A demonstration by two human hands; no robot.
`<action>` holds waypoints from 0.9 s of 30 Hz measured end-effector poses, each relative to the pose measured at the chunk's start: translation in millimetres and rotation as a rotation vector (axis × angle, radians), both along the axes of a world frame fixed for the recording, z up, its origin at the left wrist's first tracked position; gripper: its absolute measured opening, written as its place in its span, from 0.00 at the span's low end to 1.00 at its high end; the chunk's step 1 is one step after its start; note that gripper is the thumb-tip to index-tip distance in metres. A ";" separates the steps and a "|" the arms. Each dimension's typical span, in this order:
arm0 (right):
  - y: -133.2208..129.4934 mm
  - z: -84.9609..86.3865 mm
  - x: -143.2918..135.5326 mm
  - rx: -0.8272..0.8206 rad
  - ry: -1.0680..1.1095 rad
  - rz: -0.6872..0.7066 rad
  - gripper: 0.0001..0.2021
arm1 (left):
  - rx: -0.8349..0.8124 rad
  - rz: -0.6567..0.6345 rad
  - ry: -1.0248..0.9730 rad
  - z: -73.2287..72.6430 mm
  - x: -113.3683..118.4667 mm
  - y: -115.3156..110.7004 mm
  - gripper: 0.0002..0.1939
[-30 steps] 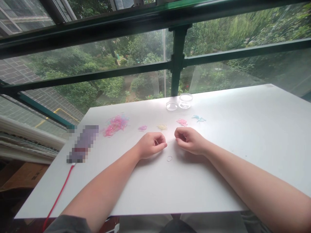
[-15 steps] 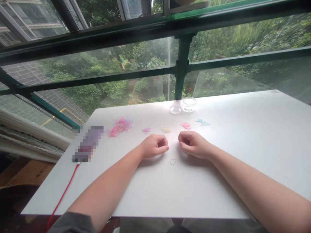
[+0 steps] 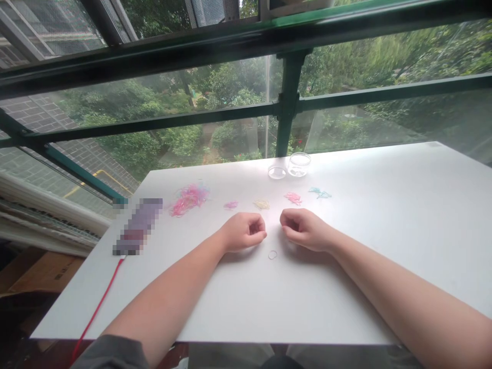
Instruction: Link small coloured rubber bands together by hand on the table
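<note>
My left hand (image 3: 245, 231) and my right hand (image 3: 305, 229) rest on the white table with a narrow gap between them. Both have fingers curled and thumbs pressed to fingertips. A thin pale elastic band was stretched between them a moment earlier; it hardly shows now against the white top. Just below the gap lies a single small band ring (image 3: 272, 254). Beyond my hands are small heaps of bands: purple (image 3: 231, 205), pale yellow (image 3: 262, 204), pink (image 3: 293, 198) and teal (image 3: 320, 192). A larger mixed pile (image 3: 189, 200) lies farther left.
At the table's (image 3: 384, 205) far edge stand a clear round jar (image 3: 299, 165) and its clear lid (image 3: 277, 172). On the left lies a blurred-out phone-like object (image 3: 138, 225) with a red cable (image 3: 100, 302). Green railings (image 3: 290, 102) and glass border the table's far side.
The hands stay nearly still, the right one slightly closer to the left. The faint strand between them is harder to see. The view has shifted slightly.
</note>
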State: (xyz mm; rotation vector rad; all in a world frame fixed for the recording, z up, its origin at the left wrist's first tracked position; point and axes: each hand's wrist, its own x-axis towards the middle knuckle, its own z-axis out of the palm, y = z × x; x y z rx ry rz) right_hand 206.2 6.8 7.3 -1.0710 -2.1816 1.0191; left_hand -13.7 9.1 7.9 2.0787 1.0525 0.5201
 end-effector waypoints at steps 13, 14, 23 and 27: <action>-4.8 2.4 -5.4 -0.026 0.030 0.044 0.02 | -0.014 -0.005 -0.042 -3.1 4.7 -1.7 0.11; -5.2 2.4 -5.7 -0.026 0.027 0.044 0.02 | -0.002 -0.006 -0.024 -2.5 4.7 -1.8 0.09; -0.2 -0.5 -1.6 -0.034 0.080 -0.021 0.04 | 0.008 0.023 -0.057 -1.9 1.5 0.2 0.08; 0.3 -1.9 -2.0 -0.057 0.083 0.004 0.03 | 0.007 0.034 -0.068 -4.0 2.8 0.1 0.10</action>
